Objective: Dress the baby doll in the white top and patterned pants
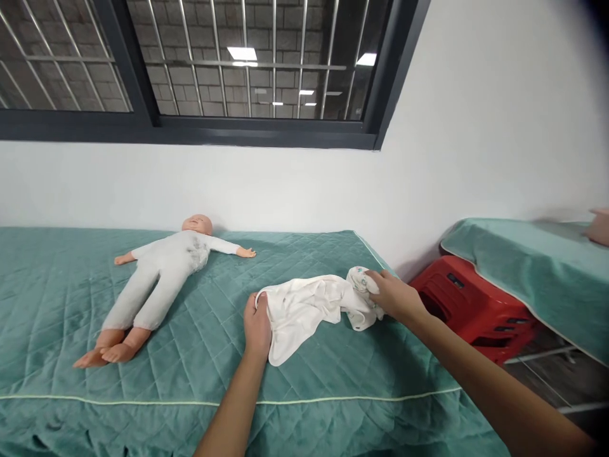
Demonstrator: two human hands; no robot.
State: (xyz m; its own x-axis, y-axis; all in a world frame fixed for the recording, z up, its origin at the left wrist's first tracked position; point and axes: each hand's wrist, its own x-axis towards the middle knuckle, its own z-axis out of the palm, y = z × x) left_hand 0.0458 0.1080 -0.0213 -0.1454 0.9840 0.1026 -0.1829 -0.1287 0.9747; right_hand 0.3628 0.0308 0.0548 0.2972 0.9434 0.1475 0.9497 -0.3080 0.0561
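Observation:
Stretched between my hands, just above the green quilted cover (200, 374), is a white piece of baby clothing (304, 301). My left hand (257, 327) grips its left edge, thumb on top. At the other end, my right hand (392, 295) has its fingers closed on a bunched part that shows a small print; some fingertips are hidden in the folds. To the left a baby doll (162, 260) in a whitish bodysuit lies on its back, arms spread, head toward the wall. Neither hand touches the doll.
A dark-framed window (257, 130) with metal bars is set in the white wall (285, 184) behind the bed. Right of the bed, red plastic stools (476, 304) stand beside another green-covered surface (523, 254). A skin-toned object (598, 227) shows at the far right edge.

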